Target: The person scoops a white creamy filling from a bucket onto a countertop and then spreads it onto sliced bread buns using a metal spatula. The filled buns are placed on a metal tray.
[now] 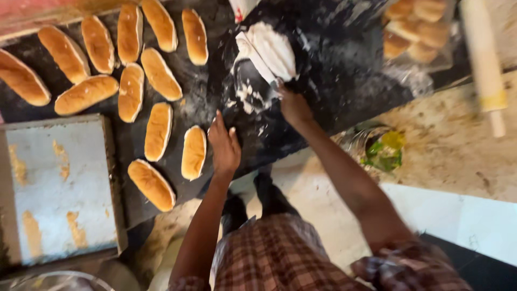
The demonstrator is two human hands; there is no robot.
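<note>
Left hand (225,144): flat, fingers spread, on the dark table (334,75) just beside a bun (194,152), steadying | Right hand (293,105): pinching a scraper (258,56) into white cream (274,48) (blurred) | Buns laid apart, split sides reachable.

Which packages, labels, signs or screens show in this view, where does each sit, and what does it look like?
White packet with a red mark: top edge of the black worktop, above the white cream lump; mostly cut off, print unreadable.
Clear plastic bag of golden buns: top right of the worktop, crinkled, see-through.
Yellow band on the pale rolling pin: right side, near its lower end; possibly a label.
No signs or screens.
</note>
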